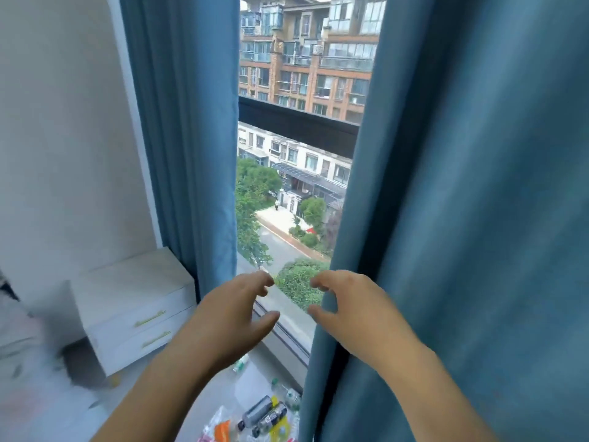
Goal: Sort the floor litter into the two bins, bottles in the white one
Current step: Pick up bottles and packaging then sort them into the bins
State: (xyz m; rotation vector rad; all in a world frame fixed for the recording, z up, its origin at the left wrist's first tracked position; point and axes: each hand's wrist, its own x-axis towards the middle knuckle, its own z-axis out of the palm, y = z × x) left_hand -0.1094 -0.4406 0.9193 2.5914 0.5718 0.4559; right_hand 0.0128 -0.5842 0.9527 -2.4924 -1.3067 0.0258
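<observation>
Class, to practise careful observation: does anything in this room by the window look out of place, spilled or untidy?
Yes. Litter lies scattered on the floor below the window: dark bottles, an orange wrapper and a clear bottle near the sill. It looks strewn about rather than put away.

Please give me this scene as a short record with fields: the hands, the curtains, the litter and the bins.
left hand: raised before the window, fingers loosely curled, holds nothing
right hand: grips the edge of the right curtain
left curtain: hangs beside the left hand
litter: bottles and wrappers on the floor below the window
bins: not in view
drawer unit: white, left of the window
</observation>
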